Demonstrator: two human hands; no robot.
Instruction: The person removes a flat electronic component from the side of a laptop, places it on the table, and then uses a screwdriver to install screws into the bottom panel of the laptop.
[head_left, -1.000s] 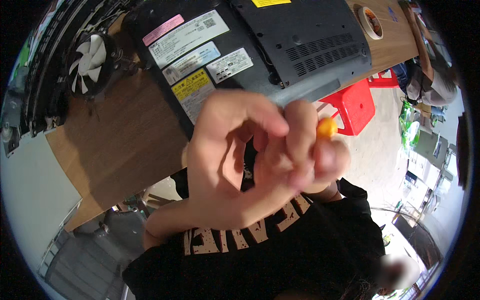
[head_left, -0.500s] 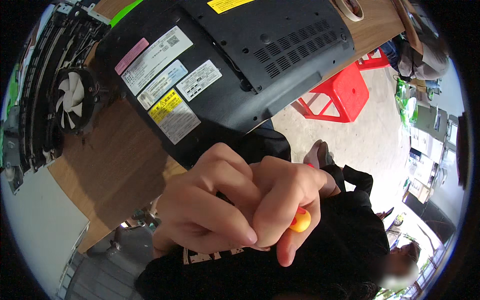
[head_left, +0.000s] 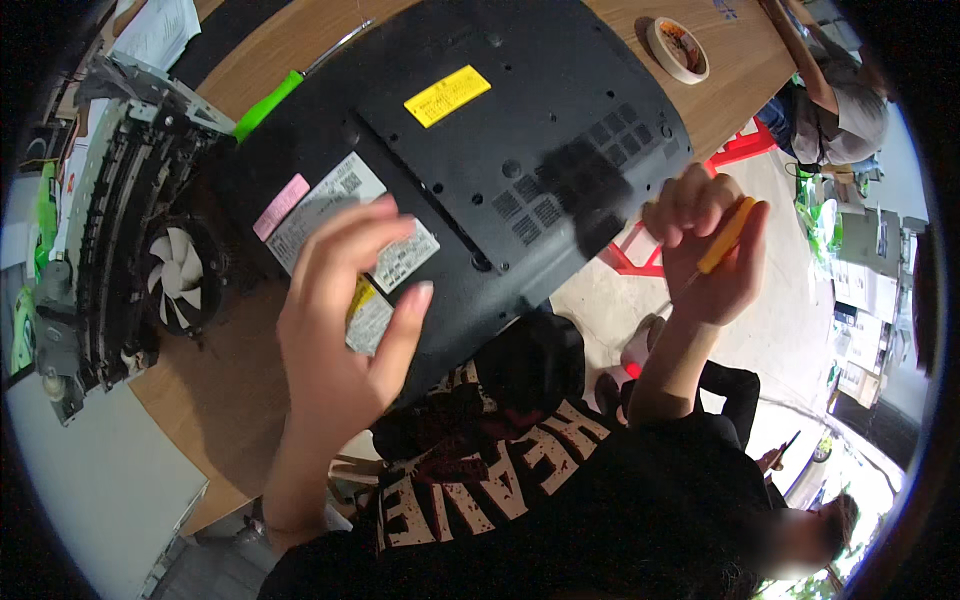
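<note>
A black laptop [head_left: 480, 130] lies bottom side up on the wooden table, with its labels, vents and screw holes showing. Over its near left part hovers my left hand [head_left: 345, 325], fingers apart and nothing in them; it covers some of the labels. Off the laptop's right edge, my right hand [head_left: 712, 245] is raised and closed around a screwdriver [head_left: 728, 236] with a yellow-orange handle. The thin shaft points down past my wrist.
A green-handled screwdriver [head_left: 270, 104] lies beyond the laptop's left edge. Left stand a white-bladed fan [head_left: 176, 277] and a dark machine frame [head_left: 120, 220]. A tape roll [head_left: 679, 50] sits far right. Red stools [head_left: 742, 147] and other people [head_left: 845, 115] are beyond the table.
My hands were together in front of me and have parted. The left has moved over the laptop and opened; the right has moved up and right with the screwdriver.
</note>
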